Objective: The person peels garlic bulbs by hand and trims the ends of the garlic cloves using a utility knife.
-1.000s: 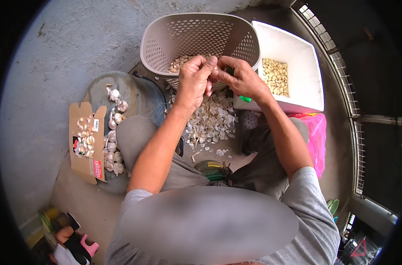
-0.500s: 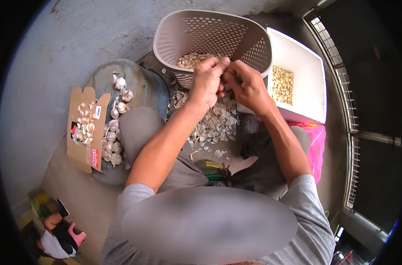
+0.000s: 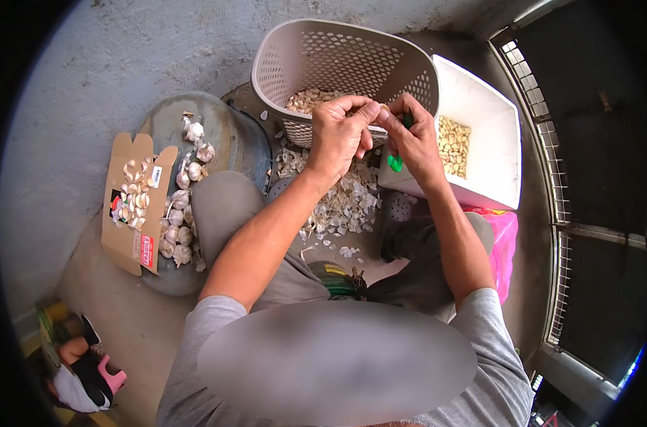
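Observation:
My left hand [image 3: 341, 135] and my right hand [image 3: 416, 142] meet over the front rim of a brown plastic basket [image 3: 416, 64]. Thumbs and fingertips of both hands are pinched together on a small garlic clove [image 3: 384, 107], mostly hidden by the fingers. Inside the basket lies a layer of garlic cloves [image 3: 309, 98] with skins on. Papery garlic skins [image 3: 345, 203] are heaped on the floor below my hands. To the right, a white foam box [image 3: 490, 153] holds pale yellowish cloves [image 3: 453, 146].
At left, a round grey-blue stool or tub [image 3: 227, 142] carries whole garlic bulbs [image 3: 181, 231] and a cardboard flap [image 3: 113, 242] with loose cloves [image 3: 134, 192]. A pink plastic bag [image 3: 505, 249] lies beside my right knee. Another person's leg [image 3: 74, 349] shows at lower left.
My hands have drawn slightly apart, the right one shifting right and turning. A bit of the clove now shows between the fingertips. The whole view has shifted slightly.

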The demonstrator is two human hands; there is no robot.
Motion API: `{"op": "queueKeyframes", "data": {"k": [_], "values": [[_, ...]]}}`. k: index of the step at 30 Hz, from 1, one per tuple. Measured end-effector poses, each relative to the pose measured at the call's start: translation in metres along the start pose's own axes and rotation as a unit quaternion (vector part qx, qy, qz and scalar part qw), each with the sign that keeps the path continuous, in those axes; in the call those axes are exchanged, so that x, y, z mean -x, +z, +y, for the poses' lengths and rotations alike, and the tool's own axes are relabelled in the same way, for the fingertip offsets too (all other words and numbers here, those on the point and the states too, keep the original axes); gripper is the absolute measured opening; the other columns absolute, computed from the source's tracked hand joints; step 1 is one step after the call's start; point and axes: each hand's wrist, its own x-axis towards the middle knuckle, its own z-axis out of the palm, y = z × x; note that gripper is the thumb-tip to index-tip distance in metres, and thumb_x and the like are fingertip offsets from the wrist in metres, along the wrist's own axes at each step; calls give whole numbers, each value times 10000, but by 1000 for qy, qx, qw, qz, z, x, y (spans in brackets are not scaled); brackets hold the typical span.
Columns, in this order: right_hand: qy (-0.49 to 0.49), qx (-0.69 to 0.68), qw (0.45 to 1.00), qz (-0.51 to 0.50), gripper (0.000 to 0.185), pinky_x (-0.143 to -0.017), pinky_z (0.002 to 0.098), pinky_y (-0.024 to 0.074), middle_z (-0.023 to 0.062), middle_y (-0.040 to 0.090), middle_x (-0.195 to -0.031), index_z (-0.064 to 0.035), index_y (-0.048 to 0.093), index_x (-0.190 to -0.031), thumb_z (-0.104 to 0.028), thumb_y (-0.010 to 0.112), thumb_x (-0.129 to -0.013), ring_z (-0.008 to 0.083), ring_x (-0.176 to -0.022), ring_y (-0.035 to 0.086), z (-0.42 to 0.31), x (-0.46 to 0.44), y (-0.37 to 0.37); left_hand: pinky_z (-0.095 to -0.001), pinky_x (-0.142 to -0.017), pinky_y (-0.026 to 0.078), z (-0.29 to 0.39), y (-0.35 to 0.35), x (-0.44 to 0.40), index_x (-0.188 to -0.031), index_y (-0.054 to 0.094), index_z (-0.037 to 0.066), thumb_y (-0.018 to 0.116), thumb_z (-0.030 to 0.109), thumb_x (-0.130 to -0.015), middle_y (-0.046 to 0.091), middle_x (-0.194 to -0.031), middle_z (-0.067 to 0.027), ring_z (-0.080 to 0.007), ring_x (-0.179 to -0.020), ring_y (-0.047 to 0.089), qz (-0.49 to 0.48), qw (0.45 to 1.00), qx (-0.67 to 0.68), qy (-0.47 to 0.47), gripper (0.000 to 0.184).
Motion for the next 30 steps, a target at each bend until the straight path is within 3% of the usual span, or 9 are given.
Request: {"op": "queueKeyframes", "data": {"k": [5,9,13,16,19,20,24,30], "values": [[121,-233,965,-7,229,-439,241,398,1,583,-744,-55,583,-948,-238,711,-999,51,-541,489,-2,-2,-6,-236,-394,416,-8,-9,-11,-1126,680,-31,626,206,-1041,712,-884,-78,-79,-509,575,-16,986,148,-76,258],[150,-300,942,-4,236,-438,242,410,13,617,-778,-57,602,-968,-258,724,-987,59,-534,499,0,-2,-11,-235,-397,407,-6,-12,-8,-1168,660,-22,616,197,-1044,689,-899,-73,-87,-519,584,-52,987,110,-109,256],[146,-290,946,4,212,-437,243,423,12,630,-792,-61,604,-1001,-234,726,-982,58,-539,508,-3,0,-10,-217,-380,381,-1,-4,-5,-1077,667,-3,660,174,-1012,655,-816,-50,-68,-496,561,-47,994,43,-91,189],[138,-275,951,34,200,-440,240,430,12,644,-807,-63,606,-1026,-213,729,-976,60,-544,514,1,-2,-11,-211,-369,361,-3,-5,-5,-984,657,4,666,134,-996,613,-720,-8,-48,-476,532,-64,988,-130,-56,131],[133,-285,947,63,187,-445,237,435,9,651,-817,-63,613,-1038,-190,733,-970,62,-548,519,1,-5,-14,-242,-431,387,-10,-4,-4,-895,663,-20,672,121,-957,577,-627,9,-50,-506,521,-119,970,-211,-17,154],[130,-291,946,64,183,-447,236,437,8,652,-819,-62,617,-1037,-184,734,-968,62,-549,520,2,-6,-17,-211,-370,346,-14,-4,-5,-959,637,8,652,106,-995,577,-687,19,-33,-465,504,-129,963,-234,-30,105],[110,-211,971,4,191,-455,227,426,3,645,-824,-39,628,-1061,-155,739,-959,53,-562,538,1,-7,-28,-197,-366,346,-12,0,-4,-1057,629,12,653,161,-1014,587,-769,15,-23,-480,490,-69,985,-155,-9,157],[71,-18,997,-25,135,-513,219,399,-10,614,-822,-13,632,-1075,-65,701,-971,35,-608,508,-9,-2,-15,-183,-361,343,-1,-5,-9,-1057,647,9,636,209,-1037,578,-788,4,-19,-484,489,-59,992,-104,-29,201]]}}
